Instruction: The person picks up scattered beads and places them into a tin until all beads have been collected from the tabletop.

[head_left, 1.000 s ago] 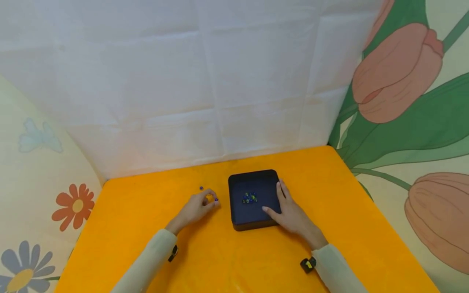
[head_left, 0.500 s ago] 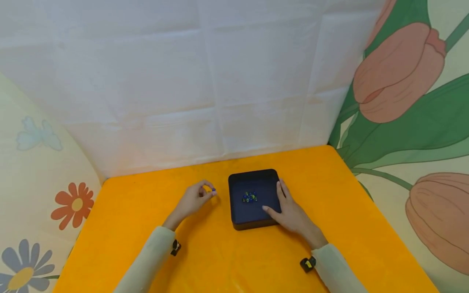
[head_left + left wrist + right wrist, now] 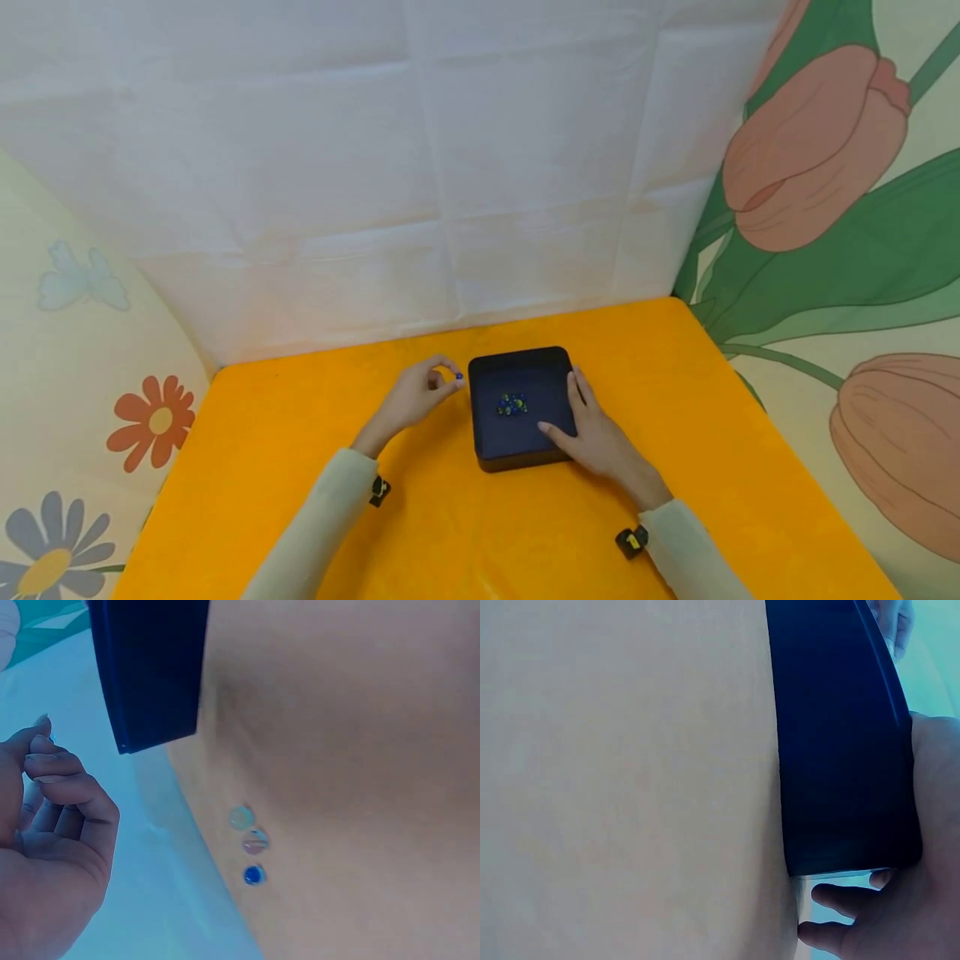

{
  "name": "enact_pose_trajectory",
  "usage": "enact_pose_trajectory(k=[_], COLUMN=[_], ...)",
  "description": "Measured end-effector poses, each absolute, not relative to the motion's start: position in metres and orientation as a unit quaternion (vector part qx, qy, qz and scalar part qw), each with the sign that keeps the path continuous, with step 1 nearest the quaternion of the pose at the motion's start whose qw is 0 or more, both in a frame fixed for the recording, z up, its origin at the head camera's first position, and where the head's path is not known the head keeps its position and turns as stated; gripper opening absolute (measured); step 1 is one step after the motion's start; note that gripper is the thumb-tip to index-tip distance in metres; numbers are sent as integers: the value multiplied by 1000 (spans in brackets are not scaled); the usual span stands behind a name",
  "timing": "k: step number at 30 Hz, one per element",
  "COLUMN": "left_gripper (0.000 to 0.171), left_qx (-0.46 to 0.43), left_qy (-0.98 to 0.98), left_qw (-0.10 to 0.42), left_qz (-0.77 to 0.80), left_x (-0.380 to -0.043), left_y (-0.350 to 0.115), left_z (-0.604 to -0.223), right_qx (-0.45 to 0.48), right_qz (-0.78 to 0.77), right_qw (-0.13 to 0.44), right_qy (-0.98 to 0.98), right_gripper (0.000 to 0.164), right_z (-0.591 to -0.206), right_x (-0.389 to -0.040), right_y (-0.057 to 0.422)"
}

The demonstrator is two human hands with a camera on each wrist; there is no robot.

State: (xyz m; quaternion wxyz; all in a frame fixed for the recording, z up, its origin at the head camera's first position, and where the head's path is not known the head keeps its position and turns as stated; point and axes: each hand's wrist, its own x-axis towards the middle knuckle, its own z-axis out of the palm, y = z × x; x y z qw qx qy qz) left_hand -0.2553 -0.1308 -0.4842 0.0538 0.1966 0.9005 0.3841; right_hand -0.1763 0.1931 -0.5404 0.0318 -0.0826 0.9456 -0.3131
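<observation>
Between thumb and index fingertip, my left hand [image 3: 412, 396] pinches a small blue glass marble [image 3: 459, 376] just off the left rim of a black square tray [image 3: 480, 464]. A cluster of blue and yellow-green marbles [image 3: 512, 405] lies on the tray floor. My right hand [image 3: 603, 442] holds the tray's right wall, thumb over the rim and fingers along the outside. In the left wrist view a pale green marble [image 3: 241, 817], a clear striped marble [image 3: 255, 841] and a dark blue marble [image 3: 253, 874] rest on the table; in the head view they are hidden.
An orange cloth covers the table [image 3: 480, 533]. White sheeting [image 3: 337, 167] hangs behind its far edge. Flower-printed fabric walls [image 3: 795, 317] stand on both sides.
My left hand has lifted the blue marble from near the table and carried it rightward to the tray's left rim. My right hand and the tray stay where they were.
</observation>
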Motion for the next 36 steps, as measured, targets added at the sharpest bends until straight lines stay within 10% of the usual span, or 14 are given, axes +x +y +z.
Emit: enact_pose_trajectory(k=[36], left_gripper=[29], left_qx=[285], left_qy=[881], left_qw=[107], left_qz=[362], left_x=[-286], left_y=[-32], left_z=[-463], right_qx=[-83], right_qz=[-303], right_qw=[35], right_qy=[949], right_gripper=[111], right_z=[-539], right_x=[-179], right_y=[193])
